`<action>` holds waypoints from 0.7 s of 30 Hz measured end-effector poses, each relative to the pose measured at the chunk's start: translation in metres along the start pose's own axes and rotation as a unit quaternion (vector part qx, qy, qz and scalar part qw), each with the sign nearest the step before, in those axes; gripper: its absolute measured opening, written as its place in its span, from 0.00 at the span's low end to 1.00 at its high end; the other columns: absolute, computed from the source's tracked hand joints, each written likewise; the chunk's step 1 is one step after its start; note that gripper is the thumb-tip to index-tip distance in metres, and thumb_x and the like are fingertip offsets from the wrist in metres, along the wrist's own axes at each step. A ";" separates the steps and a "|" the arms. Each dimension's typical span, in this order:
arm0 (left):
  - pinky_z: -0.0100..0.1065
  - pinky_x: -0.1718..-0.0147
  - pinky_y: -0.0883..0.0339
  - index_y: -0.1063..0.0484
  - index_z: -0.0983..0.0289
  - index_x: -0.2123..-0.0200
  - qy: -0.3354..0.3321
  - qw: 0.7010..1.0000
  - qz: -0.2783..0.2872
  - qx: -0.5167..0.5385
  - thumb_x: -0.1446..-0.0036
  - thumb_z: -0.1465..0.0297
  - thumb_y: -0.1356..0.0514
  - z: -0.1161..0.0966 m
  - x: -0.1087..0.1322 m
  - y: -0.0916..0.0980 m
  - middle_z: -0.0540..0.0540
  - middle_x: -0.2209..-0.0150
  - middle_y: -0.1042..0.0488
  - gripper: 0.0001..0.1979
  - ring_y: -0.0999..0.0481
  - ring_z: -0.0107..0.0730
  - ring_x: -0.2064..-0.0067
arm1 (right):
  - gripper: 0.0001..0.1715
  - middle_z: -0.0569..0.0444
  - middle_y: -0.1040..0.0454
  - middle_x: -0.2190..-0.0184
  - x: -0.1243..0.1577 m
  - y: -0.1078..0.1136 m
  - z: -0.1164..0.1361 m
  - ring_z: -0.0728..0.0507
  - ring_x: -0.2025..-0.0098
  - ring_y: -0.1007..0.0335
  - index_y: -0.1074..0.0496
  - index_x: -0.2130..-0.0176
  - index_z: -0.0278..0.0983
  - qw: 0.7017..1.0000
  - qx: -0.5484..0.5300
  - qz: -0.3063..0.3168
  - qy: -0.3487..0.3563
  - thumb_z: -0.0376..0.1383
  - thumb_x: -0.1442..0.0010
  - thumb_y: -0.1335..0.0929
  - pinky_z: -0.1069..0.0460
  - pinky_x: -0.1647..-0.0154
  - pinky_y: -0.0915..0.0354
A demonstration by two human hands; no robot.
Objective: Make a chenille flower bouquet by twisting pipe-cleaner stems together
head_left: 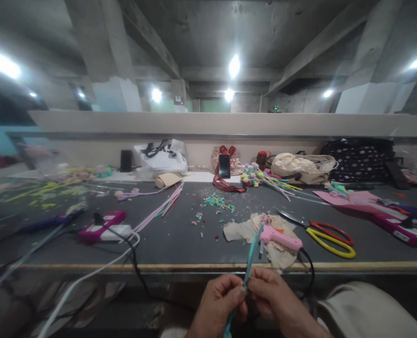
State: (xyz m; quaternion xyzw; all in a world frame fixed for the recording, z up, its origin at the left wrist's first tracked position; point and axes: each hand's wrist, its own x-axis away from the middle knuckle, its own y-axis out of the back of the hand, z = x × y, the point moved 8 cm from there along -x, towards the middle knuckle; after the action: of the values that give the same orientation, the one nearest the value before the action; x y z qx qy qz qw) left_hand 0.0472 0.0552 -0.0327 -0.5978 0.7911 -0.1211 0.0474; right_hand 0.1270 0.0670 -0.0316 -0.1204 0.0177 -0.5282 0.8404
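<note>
Below the front edge of the dark worktable (180, 234), my left hand (218, 300) and my right hand (275, 300) meet. Both pinch a thin teal strip (251, 256) that rises between the fingertips and also hangs below the left hand. The fingers of both hands are closed on it. Just beyond the strip, a pink glue gun (280, 238) lies on a crumpled beige cloth (250, 230), with its black cord running off the table edge.
Scissors with red and yellow handles (329, 237) lie right of the glue gun. Small coloured scraps (217, 203) are scattered mid-table. Another pink glue gun (101, 226) and cables sit left. Bags, a phone (224, 165) and coloured stems line the back wall.
</note>
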 end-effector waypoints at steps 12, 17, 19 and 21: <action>0.23 0.88 0.53 0.35 0.67 0.80 0.109 0.977 0.097 0.157 0.60 0.64 0.39 0.018 0.002 -0.018 0.46 0.91 0.37 0.12 0.40 0.19 0.89 | 0.11 0.62 0.39 0.87 -0.002 -0.002 -0.012 0.58 0.89 0.54 0.34 0.75 0.32 0.987 -0.158 0.027 0.004 0.39 0.55 0.31 0.61 0.87 0.56; 0.22 0.89 0.54 0.35 0.68 0.81 0.146 0.956 0.142 0.210 0.63 0.65 0.38 0.027 0.005 -0.026 0.45 0.93 0.40 0.12 0.42 0.17 0.91 | 0.13 0.62 0.40 0.86 0.001 -0.003 -0.010 0.57 0.86 0.51 0.36 0.77 0.33 0.990 -0.137 0.023 -0.002 0.40 0.55 0.31 0.60 0.83 0.52; 0.22 0.89 0.54 0.34 0.69 0.81 0.155 0.951 0.155 0.217 0.64 0.65 0.38 0.028 0.006 -0.029 0.45 0.93 0.40 0.12 0.43 0.18 0.91 | 0.14 0.63 0.41 0.88 0.000 -0.002 -0.008 0.57 0.86 0.53 0.36 0.78 0.33 0.993 -0.121 0.017 0.005 0.40 0.56 0.31 0.61 0.84 0.56; 0.22 0.89 0.53 0.34 0.69 0.80 0.158 0.952 0.148 0.215 0.63 0.65 0.38 0.029 0.006 -0.028 0.45 0.93 0.39 0.12 0.42 0.18 0.91 | 0.14 0.63 0.40 0.88 0.000 -0.003 -0.005 0.57 0.87 0.55 0.36 0.78 0.33 0.994 -0.111 0.018 0.011 0.40 0.57 0.31 0.61 0.85 0.58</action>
State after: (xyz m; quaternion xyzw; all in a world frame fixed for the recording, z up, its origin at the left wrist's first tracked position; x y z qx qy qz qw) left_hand 0.0784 0.0385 -0.0530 -0.4226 0.8232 -0.3732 0.0665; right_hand 0.1236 0.0653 -0.0360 -0.2070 0.0878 -0.5094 0.8306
